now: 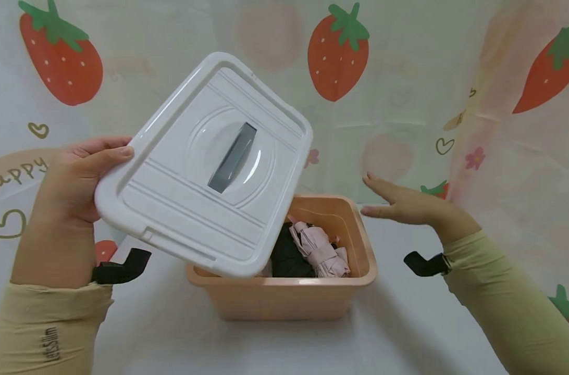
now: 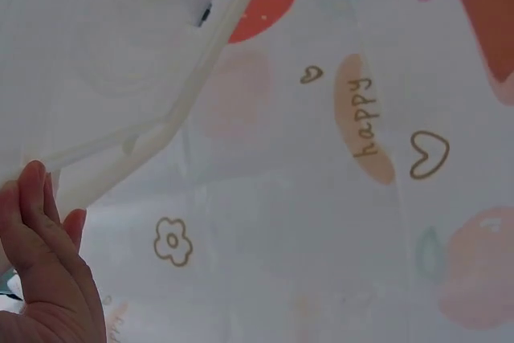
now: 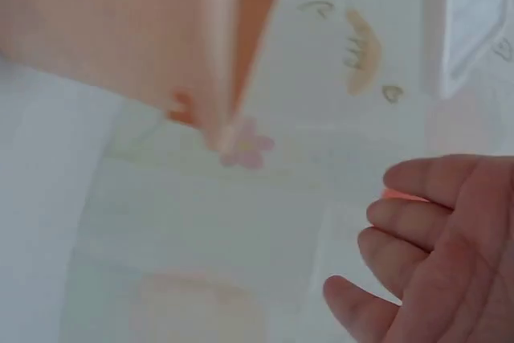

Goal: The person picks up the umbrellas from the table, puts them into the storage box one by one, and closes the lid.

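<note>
My left hand point(image 1: 80, 174) grips a white plastic lid point(image 1: 172, 192) by its left corner, thumb on top and fingers beneath. The lid is tilted, with its grey handle point(image 1: 233, 156) facing me, and hangs over the left part of a peach plastic bin point(image 1: 284, 302). Inside the bin lie a folded pink bundle point(image 1: 319, 250) and a dark cloth-like item point(image 1: 289, 255); the lid hides the rest. To the right of the bin, my right hand point(image 1: 401, 203) is held in the air with fingers extended, touching nothing.
The bin stands on a white surface point(image 1: 162, 328). Behind it hangs a backdrop sheet point(image 1: 406, 67) printed with strawberries, hearts and flowers. Black straps with short protruding pieces point(image 1: 122, 265) sit on both wrists, over light green-beige sleeves point(image 1: 509, 302).
</note>
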Demonstrator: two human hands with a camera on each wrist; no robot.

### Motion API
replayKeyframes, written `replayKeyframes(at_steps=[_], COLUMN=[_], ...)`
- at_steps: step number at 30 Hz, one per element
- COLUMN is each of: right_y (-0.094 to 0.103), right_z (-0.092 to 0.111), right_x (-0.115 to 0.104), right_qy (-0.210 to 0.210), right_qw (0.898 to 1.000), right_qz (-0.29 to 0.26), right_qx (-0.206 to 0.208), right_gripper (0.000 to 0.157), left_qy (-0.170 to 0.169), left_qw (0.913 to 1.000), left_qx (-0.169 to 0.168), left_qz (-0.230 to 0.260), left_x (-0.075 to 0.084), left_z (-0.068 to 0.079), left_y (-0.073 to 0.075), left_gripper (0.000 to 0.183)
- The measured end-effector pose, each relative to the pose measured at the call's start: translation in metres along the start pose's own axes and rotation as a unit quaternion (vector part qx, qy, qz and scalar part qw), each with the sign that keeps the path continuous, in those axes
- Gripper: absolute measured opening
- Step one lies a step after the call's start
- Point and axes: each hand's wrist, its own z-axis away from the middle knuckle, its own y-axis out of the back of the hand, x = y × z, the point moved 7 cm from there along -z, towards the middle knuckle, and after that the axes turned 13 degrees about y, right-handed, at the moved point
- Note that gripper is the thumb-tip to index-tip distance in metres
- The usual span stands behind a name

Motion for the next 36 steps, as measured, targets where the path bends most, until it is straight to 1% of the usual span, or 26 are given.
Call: replayKeyframes(at_steps=[3,6,9,12,15,19,24,26,30,33,36], right_y=[0.031,0.056,0.075,0.084,0.087,0.085,0.076,0.073,0.070,0.068,0.070], right_z=[-0.007,-0.017,-0.028,-0.040,-0.049,-0.056,-0.059,-0.059,-0.059,-0.058,-0.055], right_x=[-0.003,-0.009,-0.016,-0.020,-0.019,-0.018,-0.013,-0.011,-0.009,-0.009,-0.011], right_qy=[-0.005,-0.019,-0.020,-0.017,-0.019,-0.019,-0.037,-0.041,-0.049,-0.053,-0.047], right_qw=[0.999,0.996,0.992,0.989,0.985,0.979,0.978,0.978,0.979,0.978,0.976], right_qz=[0.014,0.012,0.003,-0.002,-0.015,-0.033,-0.036,-0.025,0.019,0.047,0.069], right_qx=[0.048,0.088,0.122,0.146,0.169,0.200,0.204,0.202,0.196,0.195,0.202], right_gripper=[0.086,0.086,0.082,0.075,0.067,0.055,0.041,0.039,0.034,0.031,0.028], left_qy=[0.002,0.006,0.011,0.015,0.018,0.025,0.032,0.039,0.061,0.073,0.081], left_qw=[1.0000,0.9998,0.9995,0.9989,0.9977,0.9970,0.9964,0.9961,0.9949,0.9937,0.9922], left_qx=[-0.006,-0.012,-0.023,-0.043,-0.064,-0.068,-0.070,-0.069,-0.063,-0.061,-0.067], left_qz=[-0.002,-0.013,-0.021,-0.014,-0.014,-0.026,-0.034,-0.038,-0.049,-0.058,-0.067], left_x=[-0.005,-0.010,-0.016,-0.022,-0.028,-0.036,-0.042,-0.044,-0.050,-0.054,-0.057], left_z=[-0.002,-0.003,-0.004,-0.005,-0.006,-0.006,-0.007,-0.008,-0.011,-0.014,-0.016], left_y=[-0.012,-0.024,-0.036,-0.048,-0.057,-0.064,-0.069,-0.069,-0.068,-0.068,-0.070], left_gripper=[0.018,0.017,0.017,0.017,0.018,0.017,0.017,0.017,0.015,0.014,0.014])
